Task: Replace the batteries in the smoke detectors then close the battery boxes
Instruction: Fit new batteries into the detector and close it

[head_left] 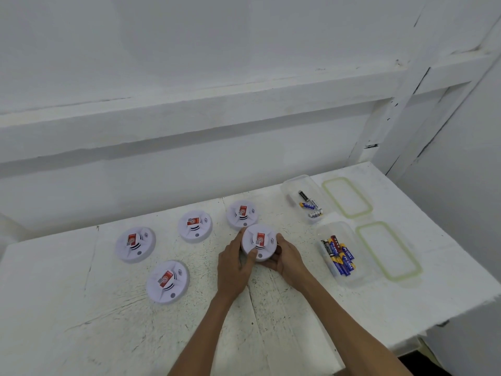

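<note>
- The held smoke detector (259,241) has the left grip (235,263) and the right grip (287,257) closing off both its sides.
- Just behind it, a second detector (242,213) leaves no gap.
- To its right, a bare strip of surface (301,229) runs before the battery box (363,248).
- To its left, the nearest detector (195,226) stands well apart, with open surface between.

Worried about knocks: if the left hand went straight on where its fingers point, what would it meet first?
Likely the far detector just beyond the held detector; the left hand points toward it, though depth is unclear.
</note>
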